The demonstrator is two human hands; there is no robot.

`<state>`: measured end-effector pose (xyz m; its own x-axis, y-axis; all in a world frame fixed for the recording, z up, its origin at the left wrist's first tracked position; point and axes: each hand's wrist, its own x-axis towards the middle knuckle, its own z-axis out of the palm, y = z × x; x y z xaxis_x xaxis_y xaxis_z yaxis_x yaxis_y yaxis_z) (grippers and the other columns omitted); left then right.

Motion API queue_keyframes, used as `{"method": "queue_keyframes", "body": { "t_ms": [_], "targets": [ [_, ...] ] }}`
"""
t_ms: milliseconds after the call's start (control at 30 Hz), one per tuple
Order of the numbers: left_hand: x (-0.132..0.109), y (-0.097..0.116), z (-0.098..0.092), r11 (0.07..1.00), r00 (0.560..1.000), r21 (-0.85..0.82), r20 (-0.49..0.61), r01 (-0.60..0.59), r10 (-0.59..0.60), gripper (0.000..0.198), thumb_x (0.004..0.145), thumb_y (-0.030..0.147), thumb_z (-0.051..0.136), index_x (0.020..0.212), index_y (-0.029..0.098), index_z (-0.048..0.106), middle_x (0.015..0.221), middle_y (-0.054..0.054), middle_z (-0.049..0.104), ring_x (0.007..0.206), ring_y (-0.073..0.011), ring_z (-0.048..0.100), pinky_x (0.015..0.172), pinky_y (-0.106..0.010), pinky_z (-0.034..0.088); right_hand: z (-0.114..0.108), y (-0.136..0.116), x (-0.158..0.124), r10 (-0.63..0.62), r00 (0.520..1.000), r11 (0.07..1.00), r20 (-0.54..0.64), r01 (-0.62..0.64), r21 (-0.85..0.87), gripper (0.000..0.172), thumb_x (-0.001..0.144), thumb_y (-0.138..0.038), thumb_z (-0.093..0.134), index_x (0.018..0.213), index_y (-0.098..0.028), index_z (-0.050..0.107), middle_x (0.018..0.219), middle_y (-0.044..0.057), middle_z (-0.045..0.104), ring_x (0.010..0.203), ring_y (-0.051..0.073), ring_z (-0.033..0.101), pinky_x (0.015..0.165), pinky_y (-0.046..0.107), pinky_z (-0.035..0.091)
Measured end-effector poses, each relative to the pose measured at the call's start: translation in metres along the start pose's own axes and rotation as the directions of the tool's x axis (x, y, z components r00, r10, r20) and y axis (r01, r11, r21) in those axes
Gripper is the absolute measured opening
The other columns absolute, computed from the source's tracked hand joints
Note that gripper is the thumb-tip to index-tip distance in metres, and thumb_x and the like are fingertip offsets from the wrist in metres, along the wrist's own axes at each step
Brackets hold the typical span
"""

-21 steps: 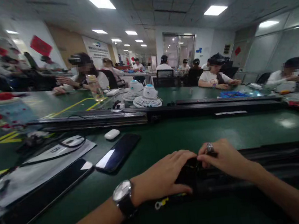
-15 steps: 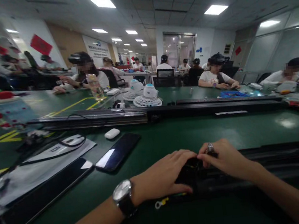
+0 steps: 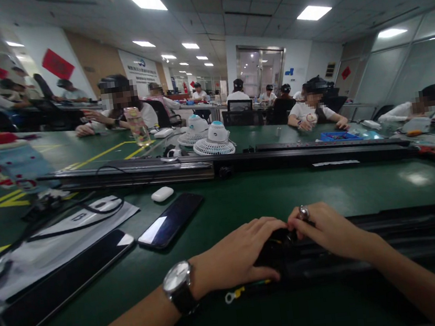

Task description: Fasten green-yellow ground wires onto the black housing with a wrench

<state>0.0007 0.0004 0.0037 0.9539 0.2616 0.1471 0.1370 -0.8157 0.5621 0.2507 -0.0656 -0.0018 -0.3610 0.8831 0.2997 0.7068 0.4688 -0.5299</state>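
Observation:
A long black rail point(image 3: 416, 233) lies across the table at the lower right. My left hand point(image 3: 240, 255), with a watch on its wrist, is wrapped over the rail's left end, thumb at the near side and fingers at the far side. My right hand point(image 3: 320, 227), wearing a ring, is pinched close to my left fingertips above that end. What its fingers hold is dark and too small to make out. A ring terminal point(image 3: 231, 297) on a yellow-green wire sticks out below my left hand.
To the left are a phone point(image 3: 172, 221), a white earbud case point(image 3: 162, 194) and a large dark tablet-like slab point(image 3: 69, 281) beside a white sheet point(image 3: 78, 227). Long metal profiles point(image 3: 135, 174) cross the table ahead, with white fans point(image 3: 214, 141) behind. Several people sit farther off.
My right hand has shifted very slightly around the rail's end. My left hand keeps its place. Across the table, a co-worker's hands have moved apart.

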Motion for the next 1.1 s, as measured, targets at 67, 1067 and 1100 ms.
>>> {"method": "queue_keyframes", "body": {
  "t_ms": [67, 1067, 1100],
  "targets": [
    [-0.0001, 0.0005, -0.0003, 1.000, 1.000, -0.009, -0.003, 0.004, -0.004, 0.077, 0.085, 0.042, 0.076, 0.149, 0.027, 0.036, 0.151, -0.010, 0.046, 0.138, -0.0287, 0.046, 0.117, -0.048, 0.035, -0.0015, 0.0003, -0.0003, -0.023, 1.000, 1.000, 0.004, 0.023, -0.020, 0.028, 0.105, -0.024, 0.047, 0.086, -0.019, 0.067, 0.076, -0.002, 0.069, 0.071, 0.014, 0.065, 0.071, 0.026, 0.045],
    [-0.0052, -0.0036, 0.0033, 0.999, 0.998, -0.008, -0.059, 0.037, -0.038, 0.092, 0.083, 0.042, 0.077, 0.156, 0.027, 0.023, 0.155, -0.013, 0.042, 0.139, -0.0299, 0.046, 0.115, -0.048, 0.037, 0.0036, -0.0018, 0.0011, 0.033, 0.999, 0.999, -0.022, -0.033, 0.021, 0.025, 0.103, -0.026, 0.052, 0.086, -0.020, 0.068, 0.072, -0.003, 0.071, 0.067, 0.014, 0.067, 0.068, 0.025, 0.046],
    [-0.0056, -0.0035, 0.0035, 0.999, 0.997, -0.002, -0.061, 0.041, -0.041, 0.093, 0.083, 0.043, 0.077, 0.156, 0.027, 0.021, 0.155, -0.014, 0.041, 0.140, -0.0302, 0.045, 0.115, -0.048, 0.037, 0.0036, -0.0013, 0.0012, 0.039, 0.999, 0.999, -0.014, -0.039, 0.018, 0.025, 0.104, -0.026, 0.051, 0.086, -0.020, 0.068, 0.073, -0.002, 0.071, 0.068, 0.014, 0.067, 0.068, 0.026, 0.046]
  ]
}}
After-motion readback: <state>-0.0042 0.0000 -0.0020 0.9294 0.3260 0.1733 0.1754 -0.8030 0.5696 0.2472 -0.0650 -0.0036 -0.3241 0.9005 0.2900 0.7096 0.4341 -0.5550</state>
